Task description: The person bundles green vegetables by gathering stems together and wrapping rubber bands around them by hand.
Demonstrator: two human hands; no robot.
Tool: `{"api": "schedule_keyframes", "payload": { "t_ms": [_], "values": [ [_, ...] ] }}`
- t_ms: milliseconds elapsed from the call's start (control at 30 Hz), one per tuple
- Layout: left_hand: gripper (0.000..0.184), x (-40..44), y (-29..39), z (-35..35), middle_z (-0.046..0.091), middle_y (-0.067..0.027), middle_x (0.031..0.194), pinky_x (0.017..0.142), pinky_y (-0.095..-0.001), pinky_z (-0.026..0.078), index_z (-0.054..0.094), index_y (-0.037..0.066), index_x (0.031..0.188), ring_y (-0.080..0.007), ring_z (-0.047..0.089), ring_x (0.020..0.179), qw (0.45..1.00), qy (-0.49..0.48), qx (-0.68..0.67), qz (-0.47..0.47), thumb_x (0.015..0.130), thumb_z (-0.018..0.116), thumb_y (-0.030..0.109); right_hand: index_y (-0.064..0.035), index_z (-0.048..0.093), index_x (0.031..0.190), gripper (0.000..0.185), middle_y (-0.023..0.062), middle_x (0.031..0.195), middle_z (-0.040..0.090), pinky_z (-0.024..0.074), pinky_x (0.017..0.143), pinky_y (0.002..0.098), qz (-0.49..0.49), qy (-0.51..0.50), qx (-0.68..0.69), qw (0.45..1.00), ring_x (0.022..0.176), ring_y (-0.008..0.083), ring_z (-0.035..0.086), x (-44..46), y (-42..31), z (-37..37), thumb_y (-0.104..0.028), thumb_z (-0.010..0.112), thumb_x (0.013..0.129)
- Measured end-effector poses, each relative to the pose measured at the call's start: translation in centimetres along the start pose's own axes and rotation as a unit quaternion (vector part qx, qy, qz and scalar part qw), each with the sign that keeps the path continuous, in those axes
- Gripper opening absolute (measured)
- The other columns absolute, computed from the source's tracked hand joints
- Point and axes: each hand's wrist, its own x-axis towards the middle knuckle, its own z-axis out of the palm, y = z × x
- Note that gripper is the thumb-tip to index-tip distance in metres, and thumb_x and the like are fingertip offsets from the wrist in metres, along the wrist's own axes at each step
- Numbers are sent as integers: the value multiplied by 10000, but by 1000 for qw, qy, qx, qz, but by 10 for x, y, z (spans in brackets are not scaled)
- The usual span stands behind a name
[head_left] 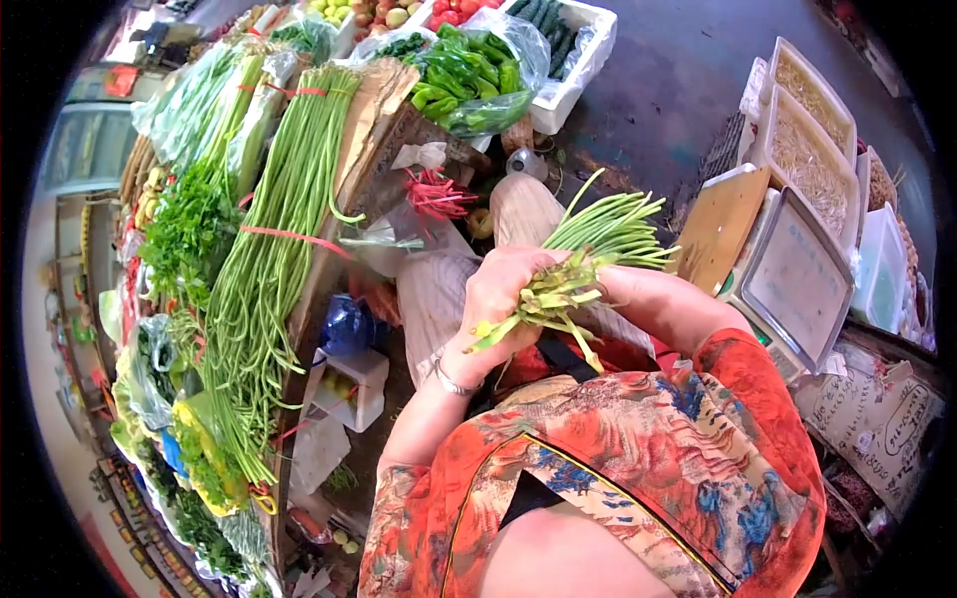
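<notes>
My left hand (pixel 498 291), with a bracelet at the wrist, is closed around a bunch of thin green stems (pixel 608 231) in front of my lap. The stems' long ends point up and to the right. Wilted, yellow-green leafy ends (pixel 558 291) stick out toward my chest between my hands. My right forearm (pixel 663 296) comes in from the right and reaches the bunch. The right hand's fingers are hidden behind the stems and leafy ends, so their grip does not show.
At left, a stall table carries long green beans (pixel 284 199) tied with red bands, and leafy herbs (pixel 189 234). Bagged green peppers (pixel 469 80) and a white box of cucumbers (pixel 588 60) are beyond. A scale (pixel 797 274) and trays of sprouts (pixel 812 149) stand at right. Red ties (pixel 439 194) hang nearby.
</notes>
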Motion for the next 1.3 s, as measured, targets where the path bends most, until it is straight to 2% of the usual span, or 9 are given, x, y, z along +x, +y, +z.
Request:
{"api": "schedule_keyframes", "payload": {
  "t_ms": [100,200,233,467,567,667,833,1000,1300],
  "values": [
    [372,-9,-12,9,684,-121,950,786,-343,526,640,32,1040,-297,673,880,994,53,-25,-90,679,720,4,-72,650,1024,315,149,944,684,524,791,382,8,37,-23,999,865,278,655,3,0,2,-221,690,750],
    [310,-17,-14,8,643,-110,1147,930,-334,511,568,-6,1204,-185,633,1017,966,60,-170,-185,984,527,207,-69,649,1018,314,155,927,684,526,785,389,13,58,-37,998,856,289,658,6,1,4,-226,692,750],
    [310,-18,-17,12,640,-118,1153,925,-339,514,564,-11,1207,-189,636,1011,936,111,-284,-175,978,533,195,-67,649,1017,313,157,922,684,527,783,391,13,65,-44,997,853,293,659,7,1,6,-227,692,750],
    [353,-14,-21,24,670,-78,924,794,-255,518,623,-10,1129,-130,647,845,965,229,-47,-119,809,736,85,-59,647,1003,313,171,882,683,531,769,407,11,34,-102,994,834,320,665,6,0,4,-238,695,751],
    [290,-13,-18,14,667,-116,1004,904,-303,506,592,19,1151,-136,630,953,720,319,-587,-188,898,668,138,-56,646,998,313,177,865,683,533,763,413,33,-20,-179,983,825,332,667,12,-7,4,-242,697,751],
    [266,-31,-46,-1,678,-67,1004,814,-274,536,582,47,1074,-119,646,871,878,353,-221,-236,851,725,32,-65,649,1003,363,192,901,685,509,770,460,131,-32,-213,968,908,400,646,23,-45,3,-233,728,690],
    [391,-21,-25,-20,609,-22,889,639,-272,509,556,29,1189,-124,606,709,869,323,-274,-256,835,673,-87,-119,604,1135,463,201,959,681,501,776,465,198,-60,-233,950,925,396,644,27,-72,-2,-277,719,715],
    [449,-14,-8,-37,574,-75,869,730,-351,514,459,13,1270,-189,596,742,844,324,-374,-208,848,593,-61,-123,569,1239,590,200,1048,674,494,841,460,157,-22,-231,960,996,384,636,6,-81,-21,-364,731,726],
    [442,-12,-4,-40,567,-72,868,766,-366,477,467,12,1247,-197,563,742,814,297,-477,-144,832,613,-23,-90,622,1141,494,181,917,685,505,807,469,146,35,-319,936,890,387,649,-12,-50,-25,-203,703,667]
  ]
}}
